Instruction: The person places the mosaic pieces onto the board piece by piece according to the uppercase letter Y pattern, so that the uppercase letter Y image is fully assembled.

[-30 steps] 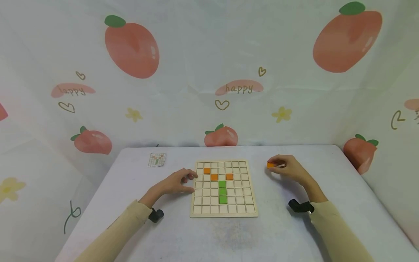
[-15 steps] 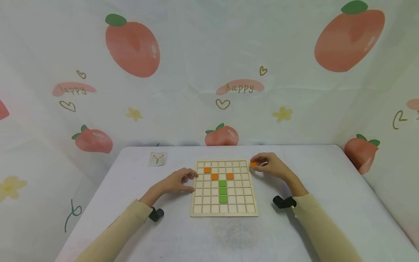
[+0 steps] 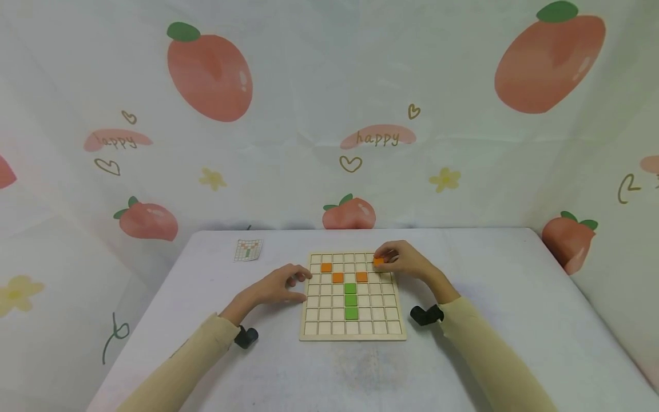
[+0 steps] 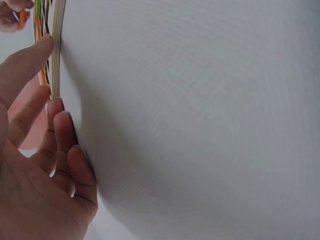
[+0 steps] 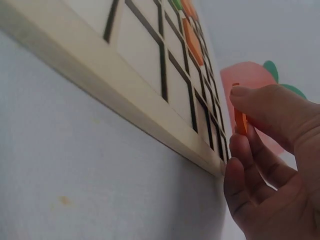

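Note:
A pale wooden grid board (image 3: 352,337) lies on the table in the head view. Three orange tiles sit in its upper cells, one of them an orange tile (image 3: 362,277) right of centre. Below them, three green tiles form a column, among them a green tile (image 3: 350,300). My right hand (image 3: 409,262) pinches another orange tile (image 5: 240,117) between thumb and fingers, over the board's upper right cells. At the board's left edge my left hand (image 3: 275,286) rests with relaxed fingers; in the left wrist view its thumb and fingertips (image 4: 45,40) meet the rim.
A small paper card (image 3: 248,250) printed with a grid and coloured squares lies at the table's back left. Behind the white table (image 3: 463,366) hangs a curtain (image 3: 288,183) with fruit prints. Each wrist wears a black camera mount.
My right hand has moved left with the orange tile, from the table beside the board to over its upper right cells. The left hand has stayed at the board's edge.

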Tool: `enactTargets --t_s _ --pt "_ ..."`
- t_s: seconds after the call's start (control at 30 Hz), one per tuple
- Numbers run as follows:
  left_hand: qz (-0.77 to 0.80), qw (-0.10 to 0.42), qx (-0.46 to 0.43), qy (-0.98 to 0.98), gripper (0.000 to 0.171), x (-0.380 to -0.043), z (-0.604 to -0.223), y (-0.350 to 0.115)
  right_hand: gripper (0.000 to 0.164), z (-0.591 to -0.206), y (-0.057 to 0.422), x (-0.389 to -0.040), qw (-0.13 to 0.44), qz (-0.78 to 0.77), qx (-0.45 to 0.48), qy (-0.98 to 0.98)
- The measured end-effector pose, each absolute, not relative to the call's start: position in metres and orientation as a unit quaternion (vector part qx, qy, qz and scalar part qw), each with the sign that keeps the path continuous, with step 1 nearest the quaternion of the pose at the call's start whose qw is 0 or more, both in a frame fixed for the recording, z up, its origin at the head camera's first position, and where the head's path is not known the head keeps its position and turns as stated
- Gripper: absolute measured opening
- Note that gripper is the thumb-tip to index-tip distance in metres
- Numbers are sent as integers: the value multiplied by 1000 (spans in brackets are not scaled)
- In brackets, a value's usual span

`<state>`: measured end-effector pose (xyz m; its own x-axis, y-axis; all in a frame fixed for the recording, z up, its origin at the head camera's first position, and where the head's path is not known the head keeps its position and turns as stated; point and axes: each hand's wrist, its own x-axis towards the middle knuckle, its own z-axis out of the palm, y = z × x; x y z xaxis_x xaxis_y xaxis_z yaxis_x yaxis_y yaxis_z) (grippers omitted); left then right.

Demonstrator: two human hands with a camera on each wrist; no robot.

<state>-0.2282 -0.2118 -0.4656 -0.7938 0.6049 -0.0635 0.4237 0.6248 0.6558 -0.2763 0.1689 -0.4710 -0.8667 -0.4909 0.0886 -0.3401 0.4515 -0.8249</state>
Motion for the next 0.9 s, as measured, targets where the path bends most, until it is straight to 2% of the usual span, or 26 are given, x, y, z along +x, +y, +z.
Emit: enactTargets --t_s 0.9 --pt "327 145 282 890 49 -226 -459 -210 21 -470 149 -277 90 -421 -248 868"
